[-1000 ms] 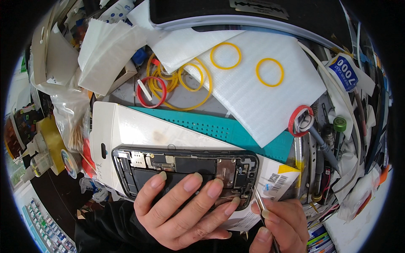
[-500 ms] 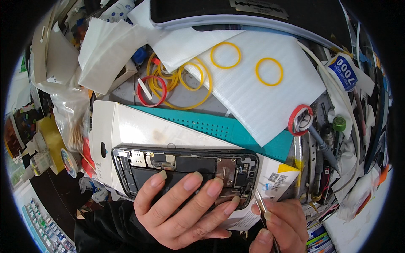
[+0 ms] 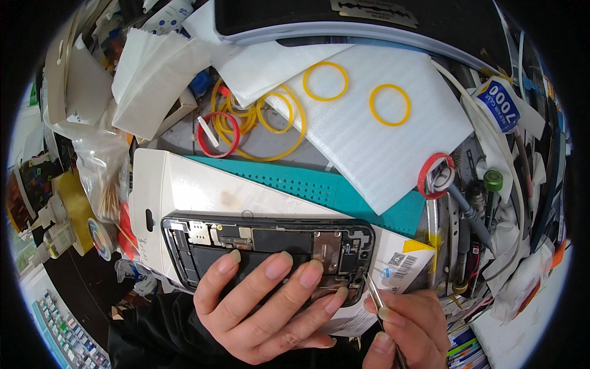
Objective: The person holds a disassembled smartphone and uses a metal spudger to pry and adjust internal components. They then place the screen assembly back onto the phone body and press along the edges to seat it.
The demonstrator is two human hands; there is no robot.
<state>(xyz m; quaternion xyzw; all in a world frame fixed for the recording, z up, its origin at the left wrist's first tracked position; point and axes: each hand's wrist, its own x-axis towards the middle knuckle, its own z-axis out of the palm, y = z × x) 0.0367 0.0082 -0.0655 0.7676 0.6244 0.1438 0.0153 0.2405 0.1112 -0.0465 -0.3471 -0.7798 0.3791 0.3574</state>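
Note:
An opened smartphone lies at a slant on a flattened white box, its inner parts and dark battery bared. My left hand grips it, with several fingers across its inside and the thumb by the near edge. At the lower right, my right hand pinches a pair of metal tweezers. Their tips are at the phone's right edge, near the lower corner; whether they touch a part is too small to tell.
Beneath the box lies a teal perforated mat. Behind are white foam sheets, yellow rubber bands and a red ring. Screwdrivers and a glue tube crowd the right. A bag of cotton swabs stands left.
The whole view has shifted very slightly. Both hands, the phone and the tweezers keep nearly the same places relative to each other.

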